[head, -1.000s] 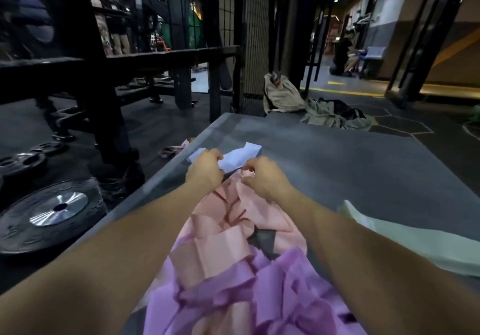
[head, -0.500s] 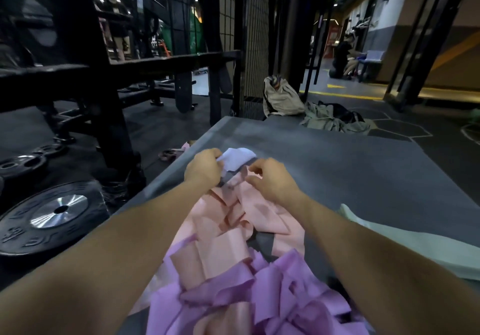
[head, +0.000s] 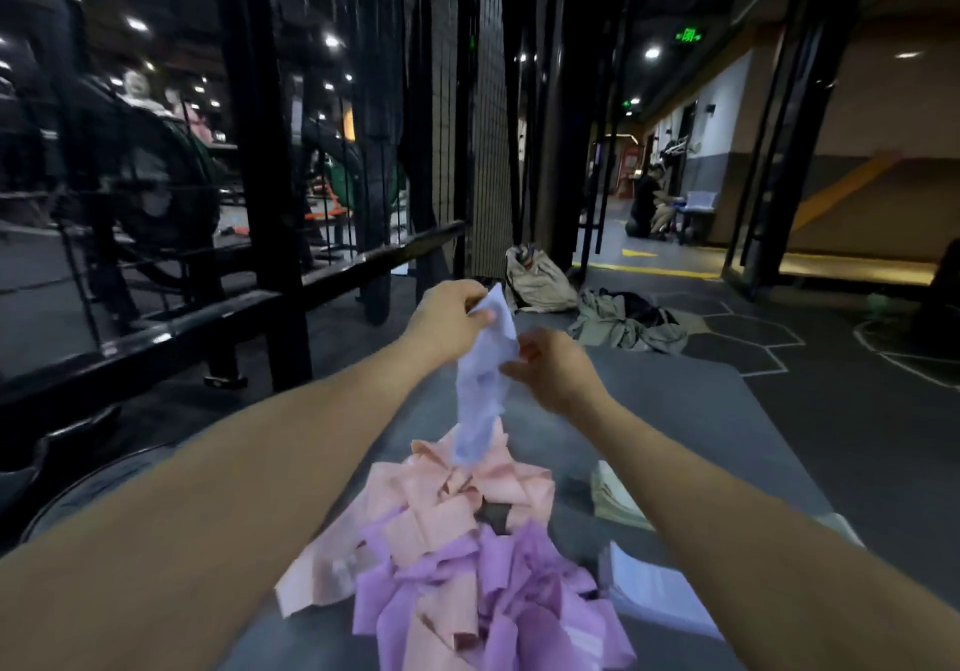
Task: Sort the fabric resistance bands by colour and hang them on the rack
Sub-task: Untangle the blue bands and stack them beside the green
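the left hand (head: 448,318) pinches the top of a pale lavender-blue fabric band (head: 485,374), lifted above the heap; the right hand (head: 553,370) curls its fingers on the band's right edge lower down. the band's tail hangs to the peach-pink fabric bands (head: 457,493), which lie on the grey padded mat (head: 727,441) with the purple fabric bands (head: 498,587) nearer. open mat runs right and far — its left edge borders a black steel rack frame (head: 270,233). a green ceiling sign (head: 689,36) glows, unreadable.
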Available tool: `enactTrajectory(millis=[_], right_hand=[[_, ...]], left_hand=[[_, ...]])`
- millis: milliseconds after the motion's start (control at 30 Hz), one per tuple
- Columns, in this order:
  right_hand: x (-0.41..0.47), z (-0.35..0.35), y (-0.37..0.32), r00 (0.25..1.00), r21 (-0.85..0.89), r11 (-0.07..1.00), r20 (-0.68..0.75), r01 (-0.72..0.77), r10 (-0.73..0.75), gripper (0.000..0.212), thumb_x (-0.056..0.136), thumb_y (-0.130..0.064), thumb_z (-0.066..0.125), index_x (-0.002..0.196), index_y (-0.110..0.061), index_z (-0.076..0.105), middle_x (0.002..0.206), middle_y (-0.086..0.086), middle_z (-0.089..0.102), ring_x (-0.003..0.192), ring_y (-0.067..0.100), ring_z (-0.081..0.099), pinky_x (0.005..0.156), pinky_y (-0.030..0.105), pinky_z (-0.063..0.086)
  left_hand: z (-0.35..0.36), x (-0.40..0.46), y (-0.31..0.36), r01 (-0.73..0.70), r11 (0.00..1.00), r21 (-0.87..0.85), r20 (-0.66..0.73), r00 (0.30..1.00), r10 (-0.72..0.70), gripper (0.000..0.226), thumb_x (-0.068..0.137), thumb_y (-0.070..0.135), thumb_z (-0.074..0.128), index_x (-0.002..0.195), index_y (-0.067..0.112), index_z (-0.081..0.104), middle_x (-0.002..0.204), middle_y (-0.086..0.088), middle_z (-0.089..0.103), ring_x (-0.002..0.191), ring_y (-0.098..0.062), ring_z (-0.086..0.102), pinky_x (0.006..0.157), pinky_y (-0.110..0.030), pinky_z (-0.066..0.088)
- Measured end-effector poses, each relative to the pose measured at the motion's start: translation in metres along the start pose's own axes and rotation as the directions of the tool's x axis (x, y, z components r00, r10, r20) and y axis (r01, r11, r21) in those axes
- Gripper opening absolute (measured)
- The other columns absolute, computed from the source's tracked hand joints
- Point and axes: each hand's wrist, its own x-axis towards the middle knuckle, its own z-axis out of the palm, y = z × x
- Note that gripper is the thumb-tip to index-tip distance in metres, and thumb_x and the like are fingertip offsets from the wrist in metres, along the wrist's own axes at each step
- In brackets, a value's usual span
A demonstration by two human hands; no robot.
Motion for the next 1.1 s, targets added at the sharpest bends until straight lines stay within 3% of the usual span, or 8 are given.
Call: enactTrajectory(millis=[100,200,333,500,700,800,933,1100], right_hand=[[-0.021,-0.032,-0.018,0.998,-0.021,0.999,-0.062,0.031,-0.033,0.020,0.086,-0.018,0.062,0.076,-0.012,0.045,0.067,0.000,0.046,0.073,0.023,0.042,0.049,0.029,0.025],[-0.044,-0.059,-0.028,0.985,0.032,0.998,-0.164,0.053,-0.047,0.035,0.086,-0.015,0.061,0.060,-0.015,0.038,0.061,0.003,0.044,0.067,0.023,0.041,0.050,0.030,0.027],[-0.076,-0.088,-0.037,0.971,0.068,0.991,-0.219,0.112,-0.095,0.027,0.086,-0.019,0.064,0.069,-0.001,0.054,0.067,0.013,0.055,0.064,0.019,0.042,0.056,0.030,0.031],[-0.120,-0.097,-0.031,0.977,0.104,0.981,-0.155,0.161,-0.144,0.010,0.085,-0.017,0.066,0.082,-0.012,0.057,0.072,-0.001,0.057,0.064,0.012,0.049,0.057,0.024,0.039],[-0.153,-0.093,-0.004,0.970,0.142,0.988,-0.244,0.056,-0.020,0.046,0.090,-0.016,0.059,0.050,-0.027,0.040,0.050,-0.006,0.044,0.051,0.015,0.044,0.054,0.028,0.035],[-0.160,-0.096,0.006,0.965,0.190,0.982,-0.251,-0.024,0.072,0.043,0.089,-0.015,0.061,0.050,-0.026,0.046,0.051,-0.002,0.046,0.058,0.020,0.047,0.061,0.036,0.046],[-0.165,-0.099,0.021,0.952,0.308,0.947,-0.253,-0.092,0.175,0.021,0.088,-0.012,0.061,0.070,-0.003,0.066,0.058,0.008,0.052,0.053,0.018,0.047,0.067,0.040,0.052],[-0.169,-0.101,0.035,0.929,0.440,0.886,-0.244,-0.150,0.278,0.022,0.090,-0.012,0.059,0.075,0.004,0.061,0.056,0.006,0.043,0.050,0.017,0.038,0.060,0.033,0.041]], left_hand=[[-0.022,-0.014,0.035,-0.040,0.998,-0.042,-0.015,0.999,0.040,0.022,0.091,0.019,0.055,0.077,0.002,0.056,0.072,-0.007,0.045,0.066,-0.018,0.036,0.052,-0.025,0.023],[-0.037,-0.030,0.061,-0.064,0.990,-0.128,-0.030,0.998,0.061,0.021,0.087,0.020,0.061,0.092,0.001,0.064,0.079,-0.008,0.054,0.070,-0.017,0.044,0.057,-0.025,0.029],[-0.044,-0.055,0.089,-0.045,0.968,-0.247,-0.019,0.999,0.041,0.019,0.084,0.016,0.065,0.093,-0.001,0.065,0.079,-0.007,0.056,0.071,-0.016,0.046,0.058,-0.025,0.033],[-0.028,-0.089,0.109,0.065,0.922,-0.381,0.120,0.993,-0.020,0.013,0.083,0.009,0.065,0.090,-0.002,0.066,0.075,-0.009,0.054,0.065,-0.015,0.043,0.054,-0.022,0.033],[0.001,-0.130,0.115,0.180,0.836,-0.519,0.284,0.958,-0.030,0.009,0.084,0.006,0.066,0.086,0.003,0.059,0.080,-0.010,0.051,0.077,-0.017,0.044,0.063,-0.027,0.036],[0.020,-0.148,0.111,0.186,0.841,-0.508,0.341,0.940,-0.002,0.025,0.079,-0.002,0.069,0.073,0.014,0.051,0.071,-0.002,0.051,0.068,-0.012,0.046,0.058,-0.016,0.038],[0.044,-0.168,0.105,0.286,0.822,-0.493,0.421,0.905,-0.062,0.027,0.077,0.006,0.074,0.099,0.009,0.057,0.078,0.004,0.057,0.070,-0.005,0.051,0.052,-0.004,0.041],[0.065,-0.182,0.103,0.416,0.767,-0.488,0.554,0.827,-0.096,0.040,0.085,0.024,0.068,0.119,0.014,0.050,0.102,0.002,0.060,0.090,-0.012,0.056,0.074,-0.024,0.044]])
